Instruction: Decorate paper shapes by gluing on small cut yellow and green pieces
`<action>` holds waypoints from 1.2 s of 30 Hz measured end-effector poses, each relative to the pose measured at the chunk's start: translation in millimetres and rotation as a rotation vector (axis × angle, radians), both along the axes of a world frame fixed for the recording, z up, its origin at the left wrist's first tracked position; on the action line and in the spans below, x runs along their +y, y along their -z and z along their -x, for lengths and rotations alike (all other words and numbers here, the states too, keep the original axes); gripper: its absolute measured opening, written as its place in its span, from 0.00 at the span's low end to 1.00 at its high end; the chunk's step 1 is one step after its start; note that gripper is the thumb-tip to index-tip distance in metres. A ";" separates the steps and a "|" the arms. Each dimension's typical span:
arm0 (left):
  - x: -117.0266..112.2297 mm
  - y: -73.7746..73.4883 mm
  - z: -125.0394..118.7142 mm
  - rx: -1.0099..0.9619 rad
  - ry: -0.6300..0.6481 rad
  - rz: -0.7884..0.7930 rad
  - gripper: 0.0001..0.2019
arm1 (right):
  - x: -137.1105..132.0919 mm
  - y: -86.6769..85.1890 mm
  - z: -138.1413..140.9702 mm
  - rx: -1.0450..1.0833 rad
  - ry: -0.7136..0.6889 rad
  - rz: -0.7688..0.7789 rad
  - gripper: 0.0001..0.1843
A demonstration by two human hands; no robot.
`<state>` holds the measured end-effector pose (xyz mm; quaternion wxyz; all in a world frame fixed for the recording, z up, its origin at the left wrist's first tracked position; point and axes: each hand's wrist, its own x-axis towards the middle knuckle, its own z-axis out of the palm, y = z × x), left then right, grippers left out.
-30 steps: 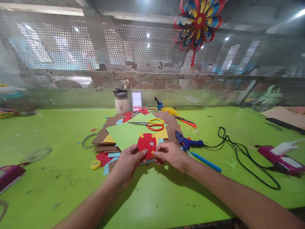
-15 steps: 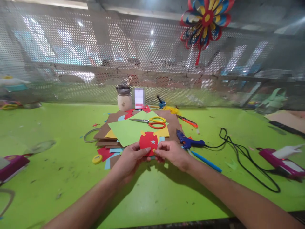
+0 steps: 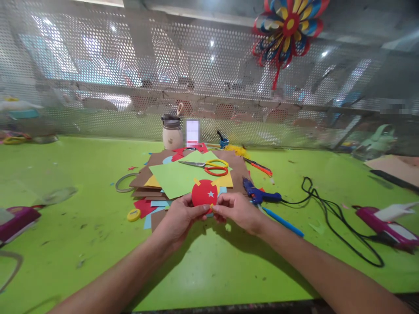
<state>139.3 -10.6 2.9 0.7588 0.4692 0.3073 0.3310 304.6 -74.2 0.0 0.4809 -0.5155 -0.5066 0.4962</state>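
Note:
A red paper disc (image 3: 204,192) with a pale blue star and small yellow tabs is held upright between both hands above the green table (image 3: 81,226). My left hand (image 3: 178,218) pinches its lower left edge. My right hand (image 3: 238,210) pinches its lower right edge, fingers closed. Just behind the disc lies a stack of coloured and brown paper sheets (image 3: 178,179), with yellow and orange scissors (image 3: 209,165) on top.
A blue glue gun (image 3: 258,194) with a black cord (image 3: 330,213) and a blue pen (image 3: 283,221) lie right of my hands. Pink tools sit at far left (image 3: 16,218) and far right (image 3: 386,220). A jar (image 3: 172,133) stands by the mesh wall; a paper pinwheel (image 3: 290,26) hangs above.
The view has shifted slightly, and my hands have closed in a little on the disc's lower edge. The disc stays held between them.

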 end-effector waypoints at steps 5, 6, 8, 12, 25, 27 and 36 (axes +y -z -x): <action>-1.8 -5.2 0.1 0.003 -0.044 0.014 0.13 | -0.8 -0.7 -2.5 0.029 0.024 0.017 0.21; -2.1 -6.4 0.1 0.003 -0.053 0.017 0.13 | -1.0 -0.3 -2.7 0.037 0.030 0.022 0.22; -2.7 -8.4 -0.1 0.003 -0.072 0.024 0.14 | -1.5 0.4 -2.2 0.051 0.035 0.032 0.23; -3.4 -10.3 -0.5 0.010 -0.101 0.040 0.15 | -1.6 1.1 1.6 0.066 0.036 0.038 0.23; -4.8 -12.8 0.1 -0.015 -0.076 0.048 0.12 | 0.0 -0.3 6.2 0.032 0.056 -0.020 0.15; -4.5 -13.0 0.5 -0.015 -0.073 0.047 0.12 | -0.8 -1.7 5.9 0.028 0.050 -0.023 0.15; -2.7 -7.8 -0.9 0.009 -0.046 0.032 0.13 | -0.9 -0.9 5.2 0.025 0.040 -0.016 0.13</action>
